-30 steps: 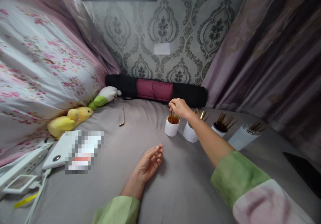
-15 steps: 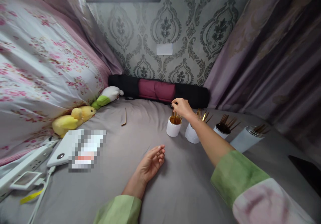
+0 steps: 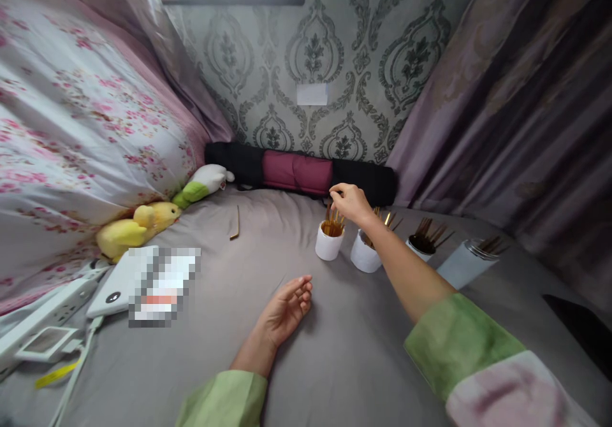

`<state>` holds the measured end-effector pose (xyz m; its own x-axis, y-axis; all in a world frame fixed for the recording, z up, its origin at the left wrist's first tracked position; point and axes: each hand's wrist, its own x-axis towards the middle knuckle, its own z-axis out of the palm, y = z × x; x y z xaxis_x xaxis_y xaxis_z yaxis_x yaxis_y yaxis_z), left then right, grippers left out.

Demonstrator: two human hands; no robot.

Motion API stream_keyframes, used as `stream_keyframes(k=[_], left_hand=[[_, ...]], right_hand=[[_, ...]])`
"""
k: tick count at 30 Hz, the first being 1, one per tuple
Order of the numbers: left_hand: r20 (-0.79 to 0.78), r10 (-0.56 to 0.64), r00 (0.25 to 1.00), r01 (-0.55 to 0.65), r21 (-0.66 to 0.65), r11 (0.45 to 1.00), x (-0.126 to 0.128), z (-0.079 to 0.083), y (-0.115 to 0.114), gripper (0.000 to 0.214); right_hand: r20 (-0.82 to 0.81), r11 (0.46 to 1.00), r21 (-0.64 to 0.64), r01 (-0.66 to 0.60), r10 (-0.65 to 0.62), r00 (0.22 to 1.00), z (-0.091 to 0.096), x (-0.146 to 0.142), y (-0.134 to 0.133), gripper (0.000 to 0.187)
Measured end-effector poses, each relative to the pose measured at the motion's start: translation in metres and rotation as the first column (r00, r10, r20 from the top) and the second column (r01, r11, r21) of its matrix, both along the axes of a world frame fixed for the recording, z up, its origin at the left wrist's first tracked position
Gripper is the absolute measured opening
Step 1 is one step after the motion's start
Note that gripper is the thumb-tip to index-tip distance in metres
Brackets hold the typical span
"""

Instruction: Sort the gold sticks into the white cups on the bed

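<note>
Pinching upright golden sticks (image 3: 331,215) in white cup (image 3: 328,243), right hand (image 3: 351,202) grip closed; left hand (image 3: 285,312) open

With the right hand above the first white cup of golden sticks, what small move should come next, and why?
Probably lift the right hand straight up a little. Its fingers look pinched at the tops of the thin golden metal sticks standing in the leftmost small white round cup. A straight pull should keep the cup upright on the soft grey sheet. The left hand rests open.
</note>
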<state>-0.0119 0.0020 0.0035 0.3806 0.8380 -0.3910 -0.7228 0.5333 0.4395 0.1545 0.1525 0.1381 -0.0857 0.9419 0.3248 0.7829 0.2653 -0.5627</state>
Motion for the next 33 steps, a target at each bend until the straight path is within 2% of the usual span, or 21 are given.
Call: stream_keyframes(k=[8, 15, 26, 33], left_hand=[[0.013, 0.004, 1.000, -0.005, 0.002, 1.000, -0.001, -0.003, -0.001, 0.018], [0.022, 0.008, 1.000, -0.008, -0.009, 1.000, -0.001, -0.002, 0.000, 0.017], [0.030, 0.010, 1.000, -0.009, -0.014, 1.000, -0.002, -0.001, 0.000, 0.016], [0.052, 0.005, 0.999, -0.005, 0.002, 1.000, -0.002, -0.003, 0.001, 0.016]], right_hand=[[-0.326, 0.998, 0.052, 0.029, -0.011, 0.945, -0.001, 0.017, -0.003, 0.023], [-0.589, 0.995, 0.037, 0.097, -0.056, 0.806, -0.002, 0.027, -0.024, 0.020], [-0.739, 0.979, -0.044, 0.201, -0.167, 0.653, -0.008, 0.039, -0.049, 0.024], [-0.796, 0.971, -0.095, 0.219, -0.206, 0.569, -0.022, 0.041, -0.061, 0.028]])
